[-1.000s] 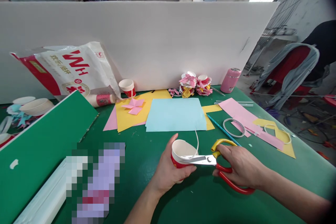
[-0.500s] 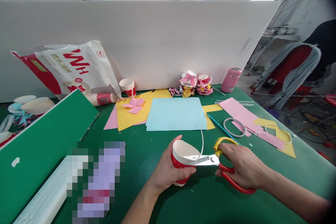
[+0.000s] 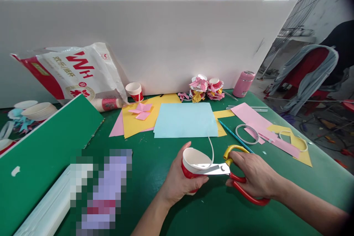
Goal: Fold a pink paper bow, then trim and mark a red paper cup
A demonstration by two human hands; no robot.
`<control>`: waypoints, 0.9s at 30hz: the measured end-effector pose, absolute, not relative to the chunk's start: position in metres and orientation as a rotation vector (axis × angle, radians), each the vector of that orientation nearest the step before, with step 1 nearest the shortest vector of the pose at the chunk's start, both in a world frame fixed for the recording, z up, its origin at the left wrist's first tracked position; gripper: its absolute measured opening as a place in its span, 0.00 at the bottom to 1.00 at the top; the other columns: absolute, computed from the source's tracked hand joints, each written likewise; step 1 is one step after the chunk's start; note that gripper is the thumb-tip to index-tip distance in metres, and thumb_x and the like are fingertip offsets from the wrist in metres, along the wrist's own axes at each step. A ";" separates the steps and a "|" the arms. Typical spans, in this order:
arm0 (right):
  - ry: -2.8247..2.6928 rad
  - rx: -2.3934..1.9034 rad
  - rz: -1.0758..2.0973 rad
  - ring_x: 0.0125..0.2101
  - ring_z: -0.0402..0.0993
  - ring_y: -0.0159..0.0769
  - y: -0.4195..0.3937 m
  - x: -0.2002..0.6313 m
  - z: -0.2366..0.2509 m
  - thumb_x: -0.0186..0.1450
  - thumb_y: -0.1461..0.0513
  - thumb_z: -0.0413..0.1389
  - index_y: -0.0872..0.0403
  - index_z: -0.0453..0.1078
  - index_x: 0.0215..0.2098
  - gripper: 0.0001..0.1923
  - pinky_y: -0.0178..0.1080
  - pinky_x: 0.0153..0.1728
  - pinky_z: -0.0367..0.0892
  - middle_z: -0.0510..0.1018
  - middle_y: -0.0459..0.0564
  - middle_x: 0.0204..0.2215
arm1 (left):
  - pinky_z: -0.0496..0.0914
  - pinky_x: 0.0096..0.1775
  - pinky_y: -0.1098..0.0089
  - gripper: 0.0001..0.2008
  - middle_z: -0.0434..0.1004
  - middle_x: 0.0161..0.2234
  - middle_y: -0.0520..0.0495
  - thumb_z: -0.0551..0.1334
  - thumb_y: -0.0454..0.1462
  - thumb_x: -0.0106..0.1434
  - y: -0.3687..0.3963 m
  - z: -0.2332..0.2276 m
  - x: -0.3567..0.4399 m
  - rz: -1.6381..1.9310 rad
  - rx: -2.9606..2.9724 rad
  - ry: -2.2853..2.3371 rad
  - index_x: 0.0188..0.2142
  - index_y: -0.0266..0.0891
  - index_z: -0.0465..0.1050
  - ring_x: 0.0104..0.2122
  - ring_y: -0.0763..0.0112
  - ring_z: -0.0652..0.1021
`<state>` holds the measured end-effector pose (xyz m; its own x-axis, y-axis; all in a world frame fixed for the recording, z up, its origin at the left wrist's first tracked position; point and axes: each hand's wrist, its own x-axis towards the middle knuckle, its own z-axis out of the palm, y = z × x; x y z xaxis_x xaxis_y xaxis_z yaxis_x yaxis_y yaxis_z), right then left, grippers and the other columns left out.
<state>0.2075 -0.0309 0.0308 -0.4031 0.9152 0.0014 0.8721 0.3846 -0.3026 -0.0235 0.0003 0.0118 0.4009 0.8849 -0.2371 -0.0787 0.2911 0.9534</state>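
The left grip (image 3: 177,182) clasps the cup (image 3: 193,159), seemingly steadying it against the scissors (image 3: 222,169) held by the right grip (image 3: 253,174) alongside.

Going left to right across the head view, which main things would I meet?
Red-and-white bag, upright paper cup, left hand gripping another cup, right hand holding scissors, draped red chair.

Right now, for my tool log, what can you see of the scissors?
The scissors have metal-looking blades, a pivot, and two plastic-looking handles, one yellow, one red. The right hand grips the handles; the blades point toward the left hand and meet the rim of the paper cup it holds, beside a thin white strip.
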 end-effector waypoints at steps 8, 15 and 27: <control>-2.494 -1.610 0.364 0.23 0.71 0.40 -0.032 0.212 0.025 0.59 0.49 0.55 0.55 0.63 0.39 0.19 0.39 0.23 0.62 0.77 0.51 0.26 | 0.65 0.45 0.61 0.50 0.70 0.45 0.43 0.72 0.38 0.43 0.009 0.010 -0.035 0.667 1.093 0.825 0.61 0.42 0.46 0.44 0.59 0.71; -2.499 -1.618 0.383 0.26 0.72 0.41 -0.034 0.212 0.026 0.58 0.50 0.55 0.55 0.63 0.37 0.17 0.39 0.25 0.63 0.76 0.52 0.28 | 0.64 0.45 0.62 0.52 0.72 0.42 0.44 0.73 0.37 0.41 0.010 0.007 -0.038 0.607 1.022 0.767 0.61 0.39 0.45 0.42 0.61 0.71; -2.465 -1.629 0.410 0.30 0.72 0.43 -0.030 0.203 0.032 0.58 0.49 0.55 0.55 0.63 0.39 0.19 0.43 0.30 0.66 0.76 0.54 0.32 | 0.67 0.40 0.63 0.52 0.71 0.40 0.45 0.72 0.38 0.40 0.002 0.012 -0.025 0.773 1.095 0.946 0.61 0.41 0.47 0.39 0.61 0.72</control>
